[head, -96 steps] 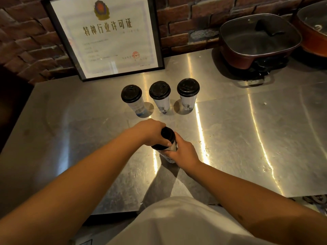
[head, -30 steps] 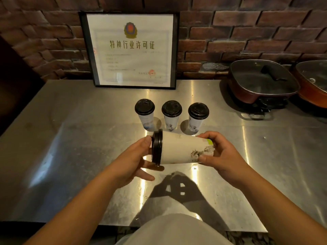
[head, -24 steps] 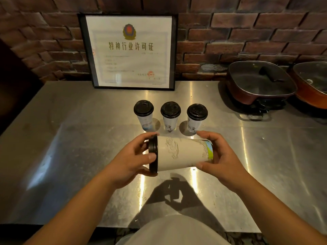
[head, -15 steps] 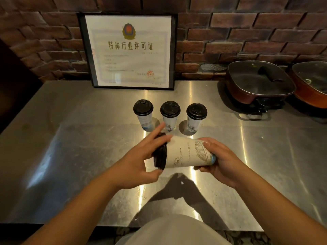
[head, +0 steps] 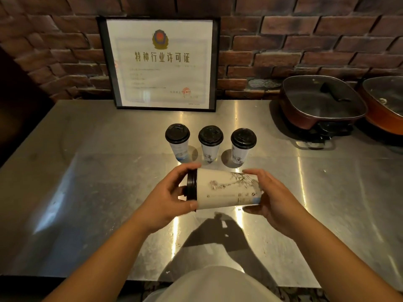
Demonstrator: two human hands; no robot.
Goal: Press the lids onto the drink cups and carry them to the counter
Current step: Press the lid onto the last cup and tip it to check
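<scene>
A white paper drink cup with a faint printed pattern (head: pixel 226 188) is held on its side above the brushed stainless-steel table (head: pixel 87 192), its black plastic lid (head: pixel 192 185) pointing to the person's left. The left hand (head: pixel 168 199) sits at the lid end, its fingers (head: pixel 185 168) curled over the lid rim from above and the thumb pressed against the cup wall just below the lid. The right hand (head: pixel 274 199) cups the base end, fingers wrapped around the bottom of the cup. Both hands are closed on the cup; it does not touch the table. Beyond the hands, three further white paper cups stand upright in a row, each fitted with a black lid: the left cup (head: pixel 177 141), the middle cup (head: pixel 210 143) and the right cup (head: pixel 242 144), near one another but apart. Behind them a black-framed certificate (head: pixel 162 62) leans against the red brick wall (head: pixel 305 40). At the right stands a dark red rectangular electric pan with a glass lid (head: pixel 320 101), and beside it an orange pan (head: pixel 386 103).
</scene>
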